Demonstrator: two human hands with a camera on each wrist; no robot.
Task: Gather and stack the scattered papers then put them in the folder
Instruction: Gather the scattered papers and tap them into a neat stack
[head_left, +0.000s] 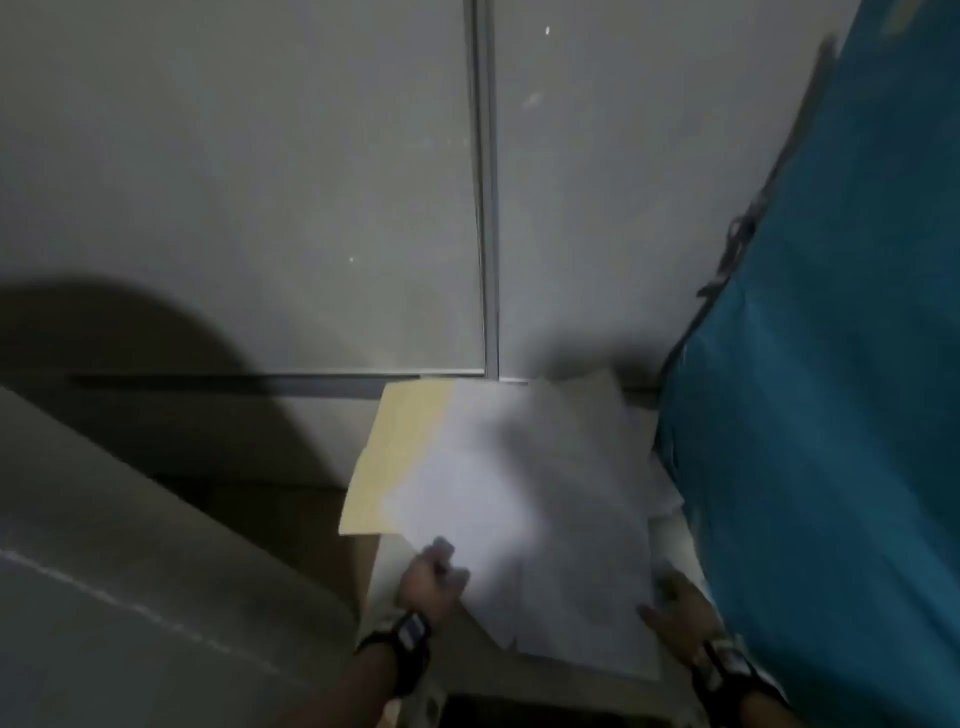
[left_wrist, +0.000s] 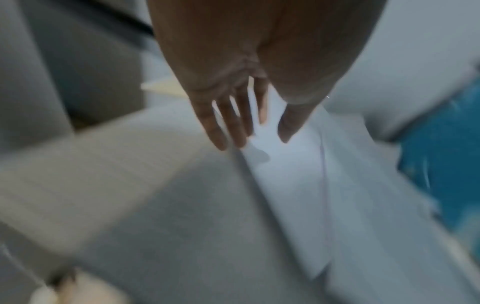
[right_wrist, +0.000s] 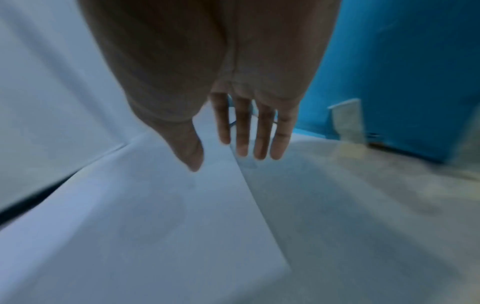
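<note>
Papers (head_left: 519, 493) lie in a loose, skewed pile at the middle of the head view, overlapping the cream folder (head_left: 395, 452) that shows at their 9 o'clock. Left hand (head_left: 434, 571) at the pile's 7 o'clock edge, fingers (left_wrist: 228, 127) straight, thumb over the sheet edge; contact blurred, can't confirm a pinch. Right hand (head_left: 675, 605) at 5 o'clock, fingers (right_wrist: 259, 133) straight and slightly apart, holding nothing. Blue bag (head_left: 831, 364) crowds the 3 o'clock side. Sheets look light, floppy, slippery, so they'll fan out. Best squeeze both long edges and square them.
</note>
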